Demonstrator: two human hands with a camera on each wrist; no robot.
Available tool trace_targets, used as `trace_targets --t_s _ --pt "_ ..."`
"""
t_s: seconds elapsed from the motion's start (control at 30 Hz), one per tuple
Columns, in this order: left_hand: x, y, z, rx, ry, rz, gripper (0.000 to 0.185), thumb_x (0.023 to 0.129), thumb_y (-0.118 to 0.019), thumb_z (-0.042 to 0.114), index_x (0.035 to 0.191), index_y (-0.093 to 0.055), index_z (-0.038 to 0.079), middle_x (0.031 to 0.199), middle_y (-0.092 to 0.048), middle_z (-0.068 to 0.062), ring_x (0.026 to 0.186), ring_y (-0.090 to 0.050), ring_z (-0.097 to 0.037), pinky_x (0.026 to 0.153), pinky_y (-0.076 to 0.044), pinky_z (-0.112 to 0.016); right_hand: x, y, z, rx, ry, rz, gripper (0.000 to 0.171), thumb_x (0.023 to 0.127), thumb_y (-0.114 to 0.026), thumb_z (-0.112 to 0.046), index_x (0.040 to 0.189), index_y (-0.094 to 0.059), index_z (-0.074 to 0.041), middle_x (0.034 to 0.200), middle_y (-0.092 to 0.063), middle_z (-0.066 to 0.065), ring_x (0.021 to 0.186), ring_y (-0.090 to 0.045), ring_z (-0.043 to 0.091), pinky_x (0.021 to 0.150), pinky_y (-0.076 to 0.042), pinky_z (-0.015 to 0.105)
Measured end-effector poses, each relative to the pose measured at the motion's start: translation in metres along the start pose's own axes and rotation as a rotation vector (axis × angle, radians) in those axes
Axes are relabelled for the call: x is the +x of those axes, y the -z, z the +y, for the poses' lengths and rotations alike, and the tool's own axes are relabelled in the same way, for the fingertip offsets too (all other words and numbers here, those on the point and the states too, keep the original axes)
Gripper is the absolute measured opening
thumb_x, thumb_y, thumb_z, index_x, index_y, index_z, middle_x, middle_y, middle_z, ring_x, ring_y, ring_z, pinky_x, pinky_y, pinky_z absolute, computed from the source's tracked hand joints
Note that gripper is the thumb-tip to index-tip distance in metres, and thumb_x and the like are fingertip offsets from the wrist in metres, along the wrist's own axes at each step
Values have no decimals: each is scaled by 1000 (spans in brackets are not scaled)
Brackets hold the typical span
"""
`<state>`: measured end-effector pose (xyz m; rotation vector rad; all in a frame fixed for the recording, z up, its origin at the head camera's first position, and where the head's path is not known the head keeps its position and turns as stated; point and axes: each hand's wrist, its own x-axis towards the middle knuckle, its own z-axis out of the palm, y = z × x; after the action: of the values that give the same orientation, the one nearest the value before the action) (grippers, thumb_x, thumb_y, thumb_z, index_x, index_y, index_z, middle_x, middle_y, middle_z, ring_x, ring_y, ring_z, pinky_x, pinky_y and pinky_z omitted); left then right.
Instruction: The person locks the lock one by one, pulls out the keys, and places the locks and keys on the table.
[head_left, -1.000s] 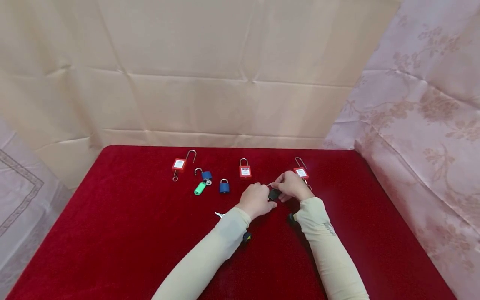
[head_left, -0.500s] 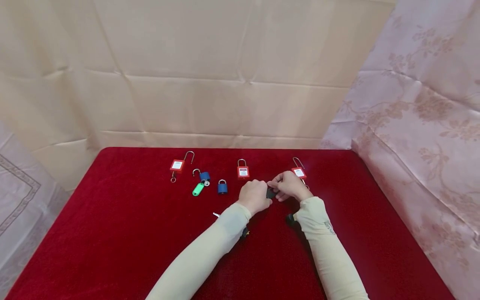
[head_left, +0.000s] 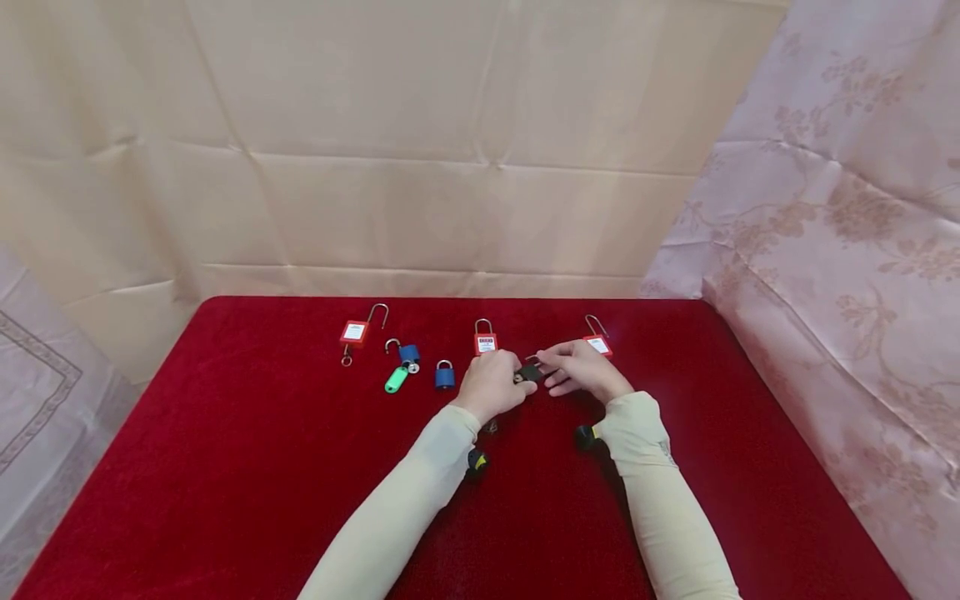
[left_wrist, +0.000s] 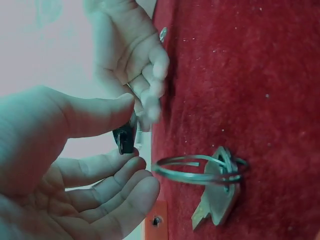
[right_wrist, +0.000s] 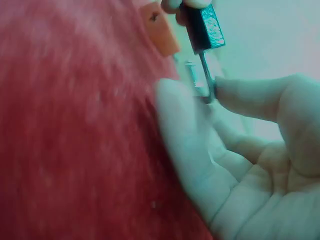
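Observation:
My left hand (head_left: 491, 385) holds a small black padlock (head_left: 531, 372) by its body, between thumb and fingers, above the red cloth. My right hand (head_left: 583, 369) is at the padlock's thin metal shackle; in the right wrist view a fingertip and thumb flank the shackle (right_wrist: 207, 75), which sticks out from the body. Beneath my left hand, a key ring (left_wrist: 197, 175) with a key (left_wrist: 220, 200) lies on the cloth. Just beyond my left hand sits a red padlock (head_left: 486, 342), its lower part hidden. A second red padlock (head_left: 597, 344) is behind my right hand.
On the left are a red padlock (head_left: 355, 332) with its shackle raised, a blue padlock (head_left: 408, 354) with a green key tag (head_left: 396, 380), and another blue padlock (head_left: 445, 378). A beige curtain (head_left: 420, 217) hangs behind the table (head_left: 225, 467).
My left hand has moved slightly left with the black padlock, and its shackle shows more. My right fingers are spread wider. The key ring under my left wrist has come into view.

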<state>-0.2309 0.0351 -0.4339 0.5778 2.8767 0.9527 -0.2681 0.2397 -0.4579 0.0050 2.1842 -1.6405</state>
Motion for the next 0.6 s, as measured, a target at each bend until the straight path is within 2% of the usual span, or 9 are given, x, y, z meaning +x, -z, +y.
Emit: trace_targets --t_s 0.13,0.23,0.47,0.6 --pt "-4 1 -5 -85 0 -22 23 93 -75 32 95 -75 9 64 -61 4 58 -52 -12 55 -43 -27 0 -3 -4 103 46 28 36 100 -65 -12 124 -60 15 89 -70 10 69 -66 12 69 -60 30" --pt "-7 -1 -8 -172 4 -61 25 97 -70 31 103 -74 7 65 -62 4 56 -54 -10 54 -44 -26 -1 -6 -8 119 88 33 34 101 -62 -7 123 -57 19 84 -69 6 68 -66 11 69 -60 29" --pt "-11 2 -17 -276 -2 -135 28 104 -59 31 114 -71 8 62 -54 2 47 -55 -13 48 -45 -27 -3 -12 -17 32 197 59 28 102 -59 -3 119 -58 19 83 -68 6 69 -67 13 71 -61 32" --pt "-12 6 -20 -318 -1 -128 32 108 -50 30 104 -69 6 67 -54 1 52 -54 -14 53 -46 -29 -3 -13 -20 -15 266 72 26 101 -61 -5 116 -61 17 89 -69 12 70 -67 14 71 -61 32"
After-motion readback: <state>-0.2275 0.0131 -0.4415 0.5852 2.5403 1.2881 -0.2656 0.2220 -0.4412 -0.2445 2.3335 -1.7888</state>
